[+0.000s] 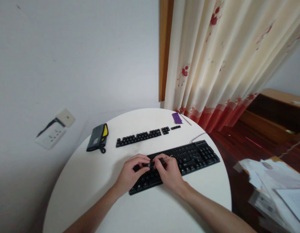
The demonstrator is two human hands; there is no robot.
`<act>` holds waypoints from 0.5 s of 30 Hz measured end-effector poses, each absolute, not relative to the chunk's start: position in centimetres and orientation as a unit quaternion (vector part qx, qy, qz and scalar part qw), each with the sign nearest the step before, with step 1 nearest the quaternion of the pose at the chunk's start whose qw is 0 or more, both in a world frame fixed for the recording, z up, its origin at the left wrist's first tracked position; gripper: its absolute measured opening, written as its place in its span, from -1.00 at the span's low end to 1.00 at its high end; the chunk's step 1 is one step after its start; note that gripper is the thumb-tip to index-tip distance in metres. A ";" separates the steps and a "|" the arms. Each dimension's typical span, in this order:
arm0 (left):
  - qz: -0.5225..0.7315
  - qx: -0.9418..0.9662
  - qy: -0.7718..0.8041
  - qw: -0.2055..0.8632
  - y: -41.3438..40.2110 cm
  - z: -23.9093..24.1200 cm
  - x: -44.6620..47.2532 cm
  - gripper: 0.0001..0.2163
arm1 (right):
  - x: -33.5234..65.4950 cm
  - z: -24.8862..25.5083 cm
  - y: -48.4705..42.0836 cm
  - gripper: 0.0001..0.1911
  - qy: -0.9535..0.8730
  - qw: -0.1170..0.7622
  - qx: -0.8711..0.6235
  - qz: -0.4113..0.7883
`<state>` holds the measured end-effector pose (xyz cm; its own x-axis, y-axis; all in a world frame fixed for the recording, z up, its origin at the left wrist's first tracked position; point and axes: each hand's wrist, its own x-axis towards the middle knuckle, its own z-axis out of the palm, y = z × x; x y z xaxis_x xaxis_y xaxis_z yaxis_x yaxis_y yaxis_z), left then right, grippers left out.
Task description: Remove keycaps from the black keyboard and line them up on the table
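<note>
A black keyboard lies at a slant on the white round table, with keycaps gone from part of its upper rows. Over its left half, my left hand and my right hand meet, fingertips pinched close together. Between them is a small black keycap, its exact shape partly covered by the fingers. Both hands are closed on it. Beyond the keyboard, loose black keycaps stand in rows, with a smaller group and a short row to their right.
At the left of the table lies a grey pouch with a yellow patch. A purple cloth and a thin pale stick lie at the far edge. The keyboard's cable runs off the back right, near the curtain.
</note>
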<state>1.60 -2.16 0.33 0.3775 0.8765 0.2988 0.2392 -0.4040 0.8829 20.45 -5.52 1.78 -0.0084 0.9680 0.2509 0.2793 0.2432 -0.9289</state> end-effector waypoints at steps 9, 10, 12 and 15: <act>0.433 0.709 0.389 0.398 -2.0 0.1 1.2 -0.88 | 21.1 2.0 -5.4 -0.76 -0.639 0.526 -0.447 0.339; 0.432 0.709 0.388 0.400 -2.0 0.1 1.2 -0.88 | 21.1 2.1 -5.5 -0.76 -0.649 0.524 -0.429 0.348; 0.432 0.709 0.385 0.404 -2.0 0.1 1.3 -0.87 | 21.0 2.2 -5.7 -0.75 -0.668 0.507 -0.412 0.356; 0.433 0.708 0.384 0.405 -1.9 0.1 1.2 -0.86 | 20.8 2.1 -5.9 -0.76 -0.695 0.482 -0.411 0.339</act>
